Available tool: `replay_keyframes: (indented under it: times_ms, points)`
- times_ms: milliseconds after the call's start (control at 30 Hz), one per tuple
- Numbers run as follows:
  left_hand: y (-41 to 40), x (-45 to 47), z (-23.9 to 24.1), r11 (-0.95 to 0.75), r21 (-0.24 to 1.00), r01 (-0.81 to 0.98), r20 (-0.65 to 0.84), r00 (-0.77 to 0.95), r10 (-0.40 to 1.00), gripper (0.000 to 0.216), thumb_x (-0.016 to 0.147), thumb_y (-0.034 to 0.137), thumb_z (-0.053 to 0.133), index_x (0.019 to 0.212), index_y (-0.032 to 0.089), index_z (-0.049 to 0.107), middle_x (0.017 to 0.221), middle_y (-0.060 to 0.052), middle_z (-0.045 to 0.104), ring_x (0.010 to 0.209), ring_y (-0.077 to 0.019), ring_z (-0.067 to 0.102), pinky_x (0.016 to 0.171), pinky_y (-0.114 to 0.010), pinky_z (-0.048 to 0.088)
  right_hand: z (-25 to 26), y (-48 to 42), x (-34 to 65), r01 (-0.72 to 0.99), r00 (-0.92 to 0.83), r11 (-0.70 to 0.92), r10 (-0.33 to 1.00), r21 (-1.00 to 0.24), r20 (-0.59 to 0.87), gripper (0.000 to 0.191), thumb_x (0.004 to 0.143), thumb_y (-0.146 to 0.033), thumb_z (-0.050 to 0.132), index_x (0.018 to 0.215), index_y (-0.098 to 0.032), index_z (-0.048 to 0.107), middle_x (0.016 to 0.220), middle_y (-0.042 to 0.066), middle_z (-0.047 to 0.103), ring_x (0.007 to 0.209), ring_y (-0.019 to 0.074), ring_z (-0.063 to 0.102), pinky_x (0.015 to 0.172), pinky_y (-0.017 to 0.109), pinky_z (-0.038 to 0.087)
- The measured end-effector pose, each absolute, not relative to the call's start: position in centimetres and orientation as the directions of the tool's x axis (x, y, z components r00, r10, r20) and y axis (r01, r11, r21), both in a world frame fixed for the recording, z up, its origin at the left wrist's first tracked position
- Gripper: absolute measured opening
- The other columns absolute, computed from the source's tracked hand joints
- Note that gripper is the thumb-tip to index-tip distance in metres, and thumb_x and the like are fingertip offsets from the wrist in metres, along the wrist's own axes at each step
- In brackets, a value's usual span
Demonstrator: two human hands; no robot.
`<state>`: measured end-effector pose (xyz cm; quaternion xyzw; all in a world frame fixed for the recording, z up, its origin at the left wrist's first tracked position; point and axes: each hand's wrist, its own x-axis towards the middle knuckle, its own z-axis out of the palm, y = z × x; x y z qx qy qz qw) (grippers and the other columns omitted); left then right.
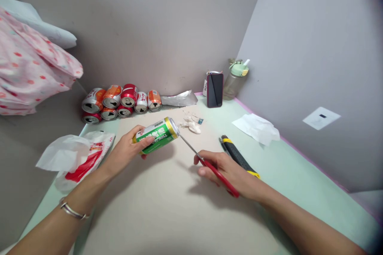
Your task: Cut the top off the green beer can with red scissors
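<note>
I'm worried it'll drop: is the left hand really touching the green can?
Touching. The head view shows it: the left hand is wrapped around the green can, with the thumb lying across its printed side.

A slim, shiny silver-coloured bracelet (72, 212) with a small bar-like end circles the left forearm (93, 186) near the wrist. The right forearm (289, 209) is bare, and so are the left hand (128, 146) and right hand (226, 164).

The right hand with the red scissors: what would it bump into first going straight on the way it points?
Probably the can, held in the left hand: the scissors in the right hand aim at its silver end. They seem at or near it, though depth is unclear.
</note>
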<state>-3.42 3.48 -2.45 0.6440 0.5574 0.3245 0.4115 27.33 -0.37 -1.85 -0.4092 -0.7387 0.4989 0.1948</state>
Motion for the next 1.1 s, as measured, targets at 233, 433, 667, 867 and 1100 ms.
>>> replay_keyframes:
  times_ms: [233,433,667,867,1100]
  points:
    - [3.2,-3.3,-2.1,-0.083,0.906,0.416,-0.002,0.201,0.980,0.037,0.089,0.056,0.060,0.105,0.023,0.057,0.079,0.003,0.064,0.063,-0.0175,0.063,0.064,-0.028,0.047,-1.4,-0.3,27.3,0.516,-0.517,0.225,0.851,-0.827,-0.092,0.043,0.090,-0.062,0.059,0.092,-0.019,0.059,0.065,-0.004,0.046,0.059,0.0117,0.038,0.054,0.023,0.033]
    - [3.2,-3.0,-2.1,-0.064,0.936,0.347,-0.028,0.253,0.967,0.036,0.092,0.056,0.057,0.102,0.021,0.058,0.077,0.003,0.062,0.063,-0.0165,0.061,0.062,-0.027,0.048,-1.6,-0.3,27.4,0.321,-0.625,0.064,0.764,-0.945,-0.161,0.047,0.092,-0.065,0.054,0.100,-0.018,0.057,0.061,-0.007,0.041,0.052,0.0095,0.038,0.046,0.020,0.030]
    - [3.1,-2.4,-2.9,0.071,0.966,0.249,-0.143,0.285,0.948,0.040,0.091,0.060,0.054,0.098,0.021,0.060,0.077,0.001,0.062,0.065,-0.0184,0.063,0.064,-0.031,0.053,-2.0,-0.2,27.1,0.366,-0.558,0.104,0.820,-0.925,-0.128,0.046,0.091,-0.064,0.056,0.099,-0.018,0.060,0.058,-0.008,0.035,0.052,0.0095,0.033,0.049,0.022,0.026]
    - [3.6,-3.7,-2.8,-0.057,0.962,0.268,-0.038,0.338,0.940,0.063,0.082,0.068,0.061,0.129,0.025,0.059,0.134,-0.009,0.063,0.125,-0.0327,0.056,0.098,-0.034,0.048,-2.1,-0.3,26.8,0.467,-0.569,0.241,0.818,-0.851,-0.080,0.047,0.090,-0.065,0.058,0.097,-0.019,0.063,0.064,-0.006,0.040,0.058,0.0113,0.035,0.054,0.022,0.031]
    - [3.2,-4.5,-1.8,-0.030,0.957,0.288,-0.149,0.578,0.802,0.078,0.075,0.074,0.064,0.137,0.028,0.057,0.134,-0.010,0.064,0.123,-0.0373,0.057,0.100,-0.041,0.047,-3.3,-0.4,26.3,0.503,-0.697,0.602,0.707,-0.619,0.121,0.042,0.091,-0.064,0.058,0.084,-0.023,0.064,0.063,-0.003,0.049,0.055,0.0129,0.040,0.055,0.024,0.031]
